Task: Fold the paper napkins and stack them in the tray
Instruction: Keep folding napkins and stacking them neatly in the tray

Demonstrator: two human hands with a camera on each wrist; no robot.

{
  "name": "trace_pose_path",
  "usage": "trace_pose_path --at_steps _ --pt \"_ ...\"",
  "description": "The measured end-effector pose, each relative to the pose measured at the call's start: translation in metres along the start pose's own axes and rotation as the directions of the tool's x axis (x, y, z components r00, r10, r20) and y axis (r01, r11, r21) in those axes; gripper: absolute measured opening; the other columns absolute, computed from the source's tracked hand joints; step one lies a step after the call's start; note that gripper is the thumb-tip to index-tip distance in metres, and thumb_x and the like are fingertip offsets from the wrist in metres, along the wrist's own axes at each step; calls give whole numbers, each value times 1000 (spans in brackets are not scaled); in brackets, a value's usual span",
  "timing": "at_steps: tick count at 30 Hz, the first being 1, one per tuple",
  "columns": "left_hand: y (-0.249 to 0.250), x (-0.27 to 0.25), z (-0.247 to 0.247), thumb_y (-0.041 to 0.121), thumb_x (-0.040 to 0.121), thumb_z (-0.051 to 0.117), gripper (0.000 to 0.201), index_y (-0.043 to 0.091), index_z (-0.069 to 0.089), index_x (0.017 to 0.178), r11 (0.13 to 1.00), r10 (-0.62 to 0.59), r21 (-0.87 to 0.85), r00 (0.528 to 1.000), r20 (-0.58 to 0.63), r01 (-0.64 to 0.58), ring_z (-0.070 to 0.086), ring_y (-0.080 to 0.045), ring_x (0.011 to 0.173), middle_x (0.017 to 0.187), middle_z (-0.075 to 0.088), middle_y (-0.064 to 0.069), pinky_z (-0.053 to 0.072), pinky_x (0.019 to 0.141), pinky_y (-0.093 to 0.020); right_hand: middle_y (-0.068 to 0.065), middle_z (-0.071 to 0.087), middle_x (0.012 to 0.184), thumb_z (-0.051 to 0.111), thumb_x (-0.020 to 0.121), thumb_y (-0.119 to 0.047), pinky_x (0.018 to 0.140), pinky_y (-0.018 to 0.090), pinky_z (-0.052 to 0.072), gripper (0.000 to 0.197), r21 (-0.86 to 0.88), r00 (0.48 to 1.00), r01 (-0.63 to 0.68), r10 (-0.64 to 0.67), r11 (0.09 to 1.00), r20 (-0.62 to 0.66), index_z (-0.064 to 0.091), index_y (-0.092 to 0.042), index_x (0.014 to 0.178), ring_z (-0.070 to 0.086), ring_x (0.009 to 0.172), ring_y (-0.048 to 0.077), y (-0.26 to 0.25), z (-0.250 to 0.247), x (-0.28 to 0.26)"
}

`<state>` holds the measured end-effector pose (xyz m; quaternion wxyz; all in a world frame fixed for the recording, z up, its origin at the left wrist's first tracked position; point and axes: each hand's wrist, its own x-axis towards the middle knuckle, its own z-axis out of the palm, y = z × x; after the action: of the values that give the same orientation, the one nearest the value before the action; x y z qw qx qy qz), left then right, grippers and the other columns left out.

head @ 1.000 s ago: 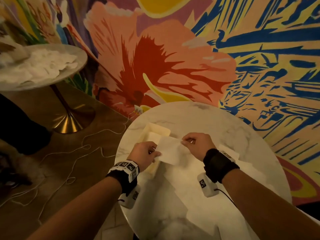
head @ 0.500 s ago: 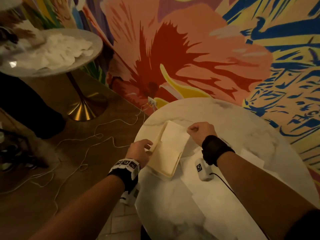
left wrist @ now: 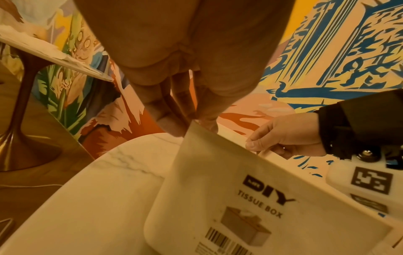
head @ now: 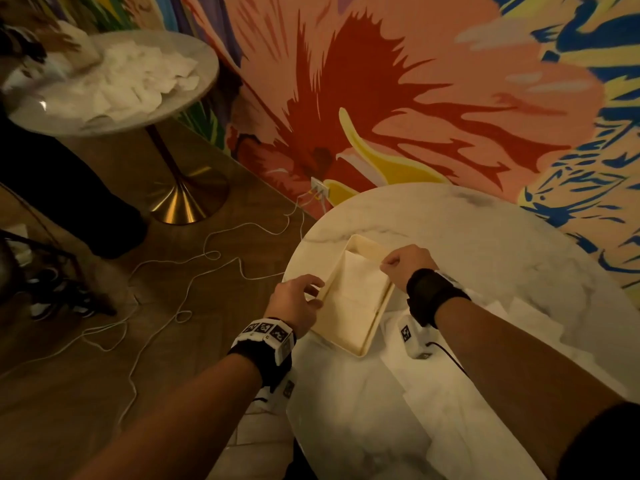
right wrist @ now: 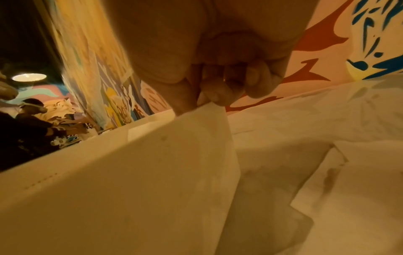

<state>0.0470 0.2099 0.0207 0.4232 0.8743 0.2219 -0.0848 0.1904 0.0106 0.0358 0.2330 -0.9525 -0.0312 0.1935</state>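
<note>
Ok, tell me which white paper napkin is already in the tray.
The folded white paper napkin inside the cream rectangular plastic tray; the others lie loose on the marble tabletop.

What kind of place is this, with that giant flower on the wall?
Probably a cafe or restaurant: round marble table tops, a second table on a brass pedestal, a bright flower mural, and paper napkins being stacked in a tray.

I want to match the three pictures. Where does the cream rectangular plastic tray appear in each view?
Head: the cream rectangular plastic tray sits at centre, on the round marble table, between both hands.
Left wrist: its labelled outer side fills the lower right, the left hand gripping its upper corner.
Right wrist: its plain wall fills the lower left, under the right hand.
Shared landmark: the red and pink flower mural.
</note>
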Motion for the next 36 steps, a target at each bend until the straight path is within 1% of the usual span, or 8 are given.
trace_pose_path --at_steps 13,18,21,25,27,29,32,36 --pt "2 -1 -1 12 88 71 32 33 69 112 1000 8 4 1000 -3 -8 65 -7 85 98 68 13 58 77 -29 3 72 102 61 92 -34 83 32 56 22 -285 1000 24 -19 958 20 75 -24 106 66 89 25 -5 5 0" --pt "1 -1 0 13 88 72 32 34 69 112 1000 4 21 1000 -13 -3 64 -4 82 95 67 15 55 74 -25 4 63 126 56 94 -37 93 35 52 40 -376 994 82 -51 923 94 60 -27 132 63 108 26 -3 5 -2" --pt "3 -1 -1 14 87 72 32 34 68 111 999 3 32 1000 -13 -2 64 -7 83 96 67 14 57 76 -28 2 58 134 54 95 -36 96 35 49 45 -382 993 107 -79 918 88 51 -29 139 59 115 26 -2 0 -6" --pt "7 -1 -4 16 87 73 30 34 66 110 996 21 81 1000 3 -21 64 -10 89 104 66 12 56 78 -28 0 58 136 53 96 -33 98 35 48 40 -274 986 159 -164 949 3 55 -29 136 57 119 24 3 -12 -18" --pt "13 -3 -3 19 86 73 32 32 64 114 988 62 140 998 -26 -58 58 -11 98 111 58 11 52 86 -29 0 58 135 54 96 -29 100 36 47 37 -142 967 233 -244 962 -68 59 -27 133 57 118 22 10 -20 -26" --pt "24 -7 -1 21 87 72 33 32 62 116 983 109 153 992 -68 -97 47 -11 103 112 49 11 47 91 -28 0 59 129 57 95 -25 97 34 48 35 20 952 264 -257 964 -167 62 -25 129 61 100 20 23 -28 -37" --pt "49 -18 12 21 88 67 27 32 62 112 966 243 114 965 -99 -231 50 -11 96 108 51 11 39 83 -23 -4 61 115 59 94 -22 87 25 47 32 175 948 219 -167 960 -271 64 -26 125 58 78 14 55 -40 -57" --pt "83 -41 49 20 91 63 19 31 65 106 921 389 18 921 -20 -388 57 -5 74 100 58 15 42 72 -15 0 64 107 59 94 -18 88 26 47 24 298 967 56 22 953 -254 67 -24 116 60 89 19 118 -52 -90"
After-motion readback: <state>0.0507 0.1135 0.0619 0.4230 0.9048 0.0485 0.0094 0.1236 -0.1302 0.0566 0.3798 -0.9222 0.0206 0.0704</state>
